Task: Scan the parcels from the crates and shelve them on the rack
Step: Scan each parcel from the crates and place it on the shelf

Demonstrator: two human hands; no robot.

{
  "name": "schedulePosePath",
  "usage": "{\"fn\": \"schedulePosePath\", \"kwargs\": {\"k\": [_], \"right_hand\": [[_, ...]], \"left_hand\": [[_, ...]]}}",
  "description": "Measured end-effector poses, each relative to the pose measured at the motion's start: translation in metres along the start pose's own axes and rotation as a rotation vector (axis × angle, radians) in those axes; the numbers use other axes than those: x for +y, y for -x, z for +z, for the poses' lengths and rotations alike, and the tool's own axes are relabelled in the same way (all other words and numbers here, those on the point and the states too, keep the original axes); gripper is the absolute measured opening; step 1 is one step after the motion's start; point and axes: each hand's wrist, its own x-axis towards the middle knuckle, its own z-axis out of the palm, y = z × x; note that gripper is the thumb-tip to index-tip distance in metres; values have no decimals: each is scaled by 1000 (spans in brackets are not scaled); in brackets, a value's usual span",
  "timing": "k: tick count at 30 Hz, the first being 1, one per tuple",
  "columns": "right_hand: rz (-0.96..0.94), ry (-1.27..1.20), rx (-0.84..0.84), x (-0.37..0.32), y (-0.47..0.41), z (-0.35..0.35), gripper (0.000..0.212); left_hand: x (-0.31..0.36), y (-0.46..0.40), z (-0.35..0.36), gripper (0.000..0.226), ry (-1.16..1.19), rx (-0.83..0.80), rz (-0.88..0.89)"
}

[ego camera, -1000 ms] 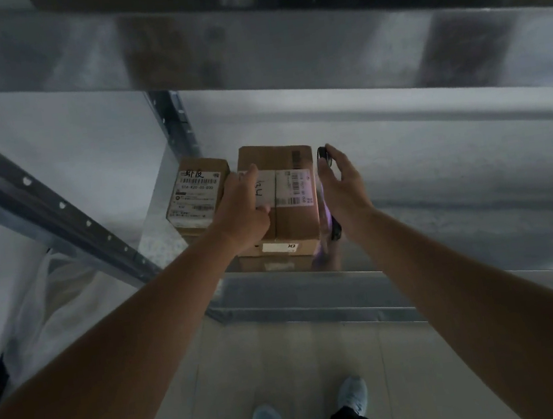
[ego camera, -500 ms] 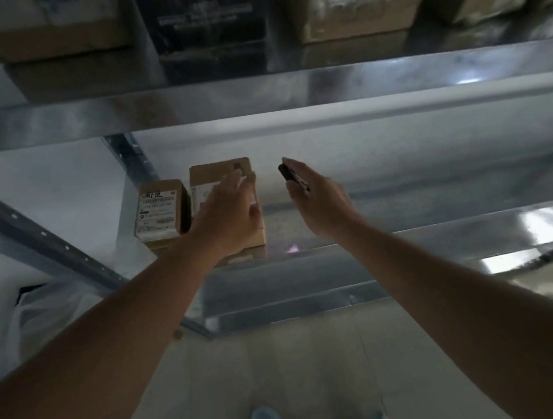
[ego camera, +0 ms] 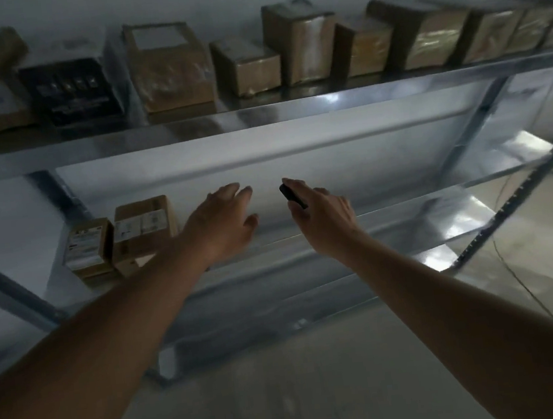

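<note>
Looks like shelving's wrapping up: left hand (ego camera: 223,220) is hanging open, empty, mid-frame; right hand (ego camera: 323,212) is gripping the scanner (ego camera: 292,197). Probably grabbing another parcel next.

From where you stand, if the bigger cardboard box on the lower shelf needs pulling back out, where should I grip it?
Probably its right side and front edge, coming from the right: the bigger cardboard box has the smaller box tight against its left, while the lower shelf to its right is open. The left hand is nearest and holds nothing.
</note>
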Motion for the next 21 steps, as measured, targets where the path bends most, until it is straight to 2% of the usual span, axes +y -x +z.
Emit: {"fn": "schedulePosePath", "kwargs": {"k": [11,21], "right_hand": [[175,-2,259,148,122,-172,48],[474,3,460,309,181,-288,46]], "left_hand": [[259,-12,-14,68,-3,41,284],[479,-99,11,55,16,7,609]]}}
